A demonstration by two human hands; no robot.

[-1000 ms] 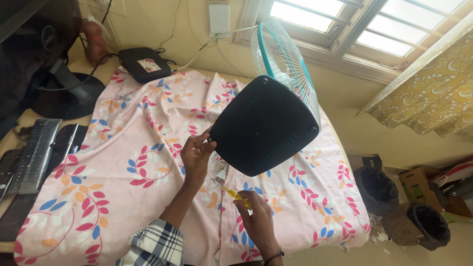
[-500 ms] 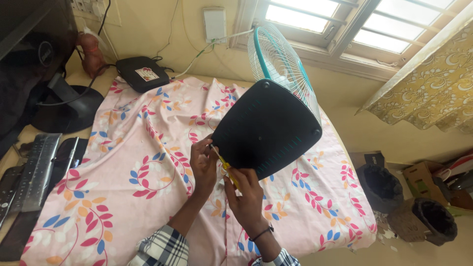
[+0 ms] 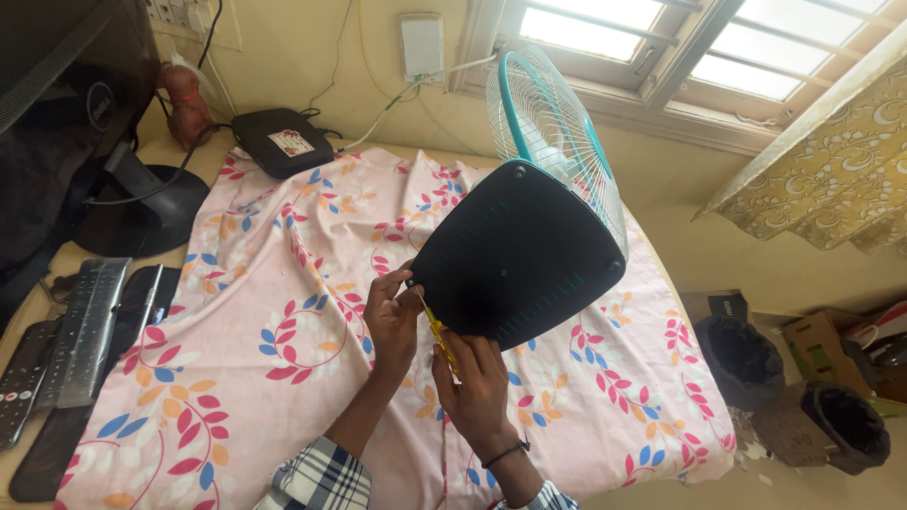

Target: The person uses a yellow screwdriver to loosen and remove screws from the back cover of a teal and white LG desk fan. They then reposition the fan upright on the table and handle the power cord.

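We see a table fan (image 3: 543, 203) lying tipped on its side on a bed covered by a pink cotton sheet (image 3: 236, 312) printed with red, blue and orange leaves. Its base (image 3: 515, 255) is a smooth black plastic shield shape with rounded corners and fine teal ticks, and its flat underside faces us, while the white wire cage with its teal ring points away toward the window (image 3: 652, 47). Our left hand (image 3: 392, 316) grips the lower left edge of the base, fingers curled over the rim. Our right hand (image 3: 477, 382) is closed around a thin yellow-handled screwdriver (image 3: 439, 335), whose long axis runs up and left, tip at the base's edge beside the left fingers.
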